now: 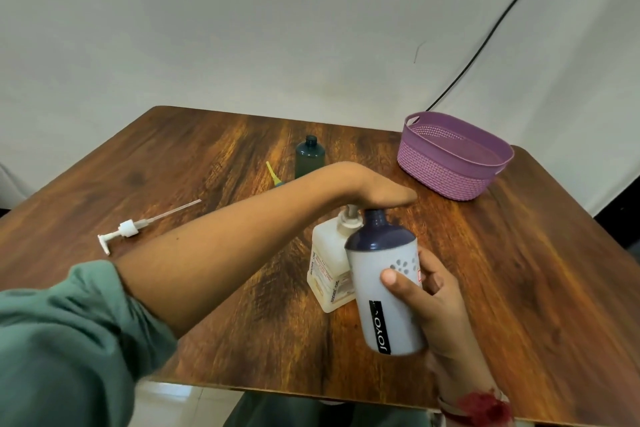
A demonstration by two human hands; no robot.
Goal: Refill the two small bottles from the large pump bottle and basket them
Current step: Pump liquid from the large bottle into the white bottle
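The white JOYO bottle (384, 288) stands close in front of the person and slightly right, just beside the large pump bottle (329, 274); its long axis is near upright, with the dark open neck leaning in towards the pump head (349, 215). The right hand (426, 291) grips its body, thumb across the front; the left hand (381, 196) reaches across with fingers flat and straight, palm down on the pump head. My judgement: the next press depends on the neck sitting under the spout, which the left hand hides. The pump bottle holds pale liquid; the white bottle's fill cannot be read. The dark green bottle (310, 156) stands uncapped farther back; the purple basket (450, 163), far right, holds no bottle.
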